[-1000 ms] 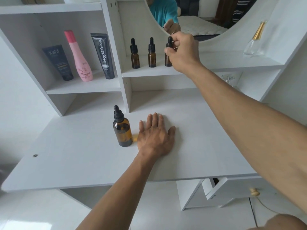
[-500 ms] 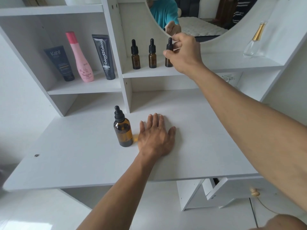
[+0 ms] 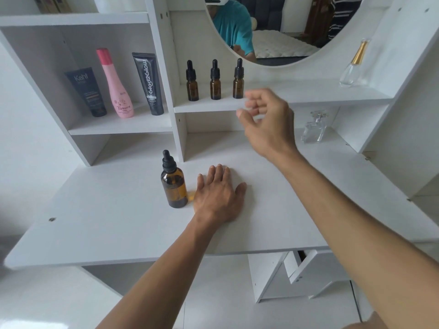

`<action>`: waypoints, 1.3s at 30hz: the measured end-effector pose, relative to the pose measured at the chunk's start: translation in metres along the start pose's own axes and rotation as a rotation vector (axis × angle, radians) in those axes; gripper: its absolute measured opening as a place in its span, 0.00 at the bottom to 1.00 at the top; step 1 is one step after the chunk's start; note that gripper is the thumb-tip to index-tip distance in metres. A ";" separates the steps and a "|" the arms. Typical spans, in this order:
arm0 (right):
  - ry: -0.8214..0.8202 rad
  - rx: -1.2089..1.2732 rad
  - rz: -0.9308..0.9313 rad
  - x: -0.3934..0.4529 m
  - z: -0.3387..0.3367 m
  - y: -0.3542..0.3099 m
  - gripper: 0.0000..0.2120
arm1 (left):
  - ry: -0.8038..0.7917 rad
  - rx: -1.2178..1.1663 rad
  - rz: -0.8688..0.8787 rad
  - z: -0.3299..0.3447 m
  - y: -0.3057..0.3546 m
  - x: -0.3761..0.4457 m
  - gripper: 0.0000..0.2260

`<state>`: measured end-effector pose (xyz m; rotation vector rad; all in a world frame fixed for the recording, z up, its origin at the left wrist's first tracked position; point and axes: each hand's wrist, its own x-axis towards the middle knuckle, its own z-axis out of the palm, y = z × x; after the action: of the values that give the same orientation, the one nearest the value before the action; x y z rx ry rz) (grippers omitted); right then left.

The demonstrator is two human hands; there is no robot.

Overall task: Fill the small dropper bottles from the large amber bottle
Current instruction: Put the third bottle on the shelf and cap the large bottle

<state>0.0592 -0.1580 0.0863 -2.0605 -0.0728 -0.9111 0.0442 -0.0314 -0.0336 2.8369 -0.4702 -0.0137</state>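
The large amber bottle (image 3: 174,184) with a black dropper cap stands upright on the white desk (image 3: 118,222). My left hand (image 3: 218,193) lies flat on the desk just right of it, fingers spread, holding nothing. Three small amber dropper bottles stand capped in a row on the shelf under the mirror: left (image 3: 192,81), middle (image 3: 215,80), right (image 3: 238,79). My right hand (image 3: 267,122) hovers in the air below and right of the rightmost small bottle, fingers loosely curled and apart, empty and motion-blurred.
On the left shelf (image 3: 118,125) stand a dark tube (image 3: 89,91), a pink bottle (image 3: 116,84) and a black tube (image 3: 148,83). A glass perfume bottle with a gold neck (image 3: 354,65) sits on the right shelf, a clear one (image 3: 313,129) on the desk. A round mirror (image 3: 273,27) hangs above.
My right hand let go of the rightmost small bottle's cap and drew back down and to the right. The small bottle stays on the shelf. My left hand has not moved.
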 end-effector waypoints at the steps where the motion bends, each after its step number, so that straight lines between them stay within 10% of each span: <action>1: -0.033 0.012 0.026 -0.011 0.000 0.002 0.15 | 0.019 -0.006 0.009 -0.001 0.000 -0.002 0.32; 14: -0.289 0.150 0.214 -0.088 0.026 -0.007 0.06 | 0.493 -0.436 -0.051 -0.016 -0.035 -0.089 0.06; 21: -0.389 0.196 0.162 -0.089 0.052 -0.037 0.10 | 0.768 -0.540 -0.256 -0.033 -0.062 -0.105 0.12; 28: -0.509 0.186 0.067 -0.076 0.062 -0.060 0.22 | 0.589 -0.707 -0.230 -0.038 -0.074 -0.080 0.28; 39: -0.525 0.159 0.049 -0.070 0.064 -0.061 0.09 | 0.494 -0.801 -0.174 -0.034 -0.072 -0.070 0.16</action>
<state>0.0228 -0.0544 0.0605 -2.0892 -0.3612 -0.3037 0.0020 0.0653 -0.0223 1.9831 -0.0685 0.3689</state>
